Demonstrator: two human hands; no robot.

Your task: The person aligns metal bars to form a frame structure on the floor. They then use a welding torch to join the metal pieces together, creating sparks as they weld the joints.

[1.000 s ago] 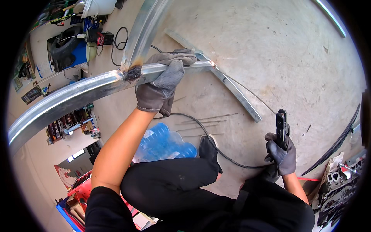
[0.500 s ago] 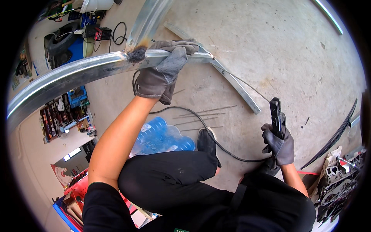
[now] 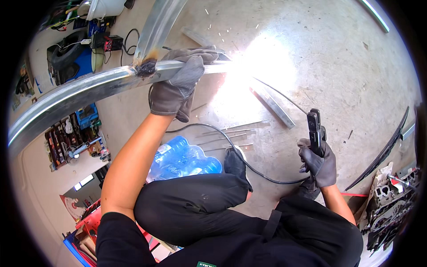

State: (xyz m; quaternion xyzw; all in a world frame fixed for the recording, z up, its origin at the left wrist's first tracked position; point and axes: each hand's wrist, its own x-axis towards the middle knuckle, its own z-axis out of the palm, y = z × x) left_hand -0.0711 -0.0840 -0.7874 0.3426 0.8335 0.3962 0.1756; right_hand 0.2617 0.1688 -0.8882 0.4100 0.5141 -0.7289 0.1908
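My left hand, in a dark grey work glove, is closed around a galvanized steel bar near its right end. Just left of the glove, a blackened weld joins this bar to an upright one. My right hand, gloved too, grips a black electrode holder. A thin welding rod runs from it up and left to the bar's end. There a white arc glares and throws sparks, hiding the joint with a slanting steel piece.
A black cable loops over the concrete floor. Several loose rods lie beside a pack of blue-tinted bottles. A greasy metal engine part stands at right. A red and black welding machine sits at upper left.
A bright arc with flying sparks has appeared where the rod meets the bar's end. Both hands keep their grips. The whole view has shifted slightly.
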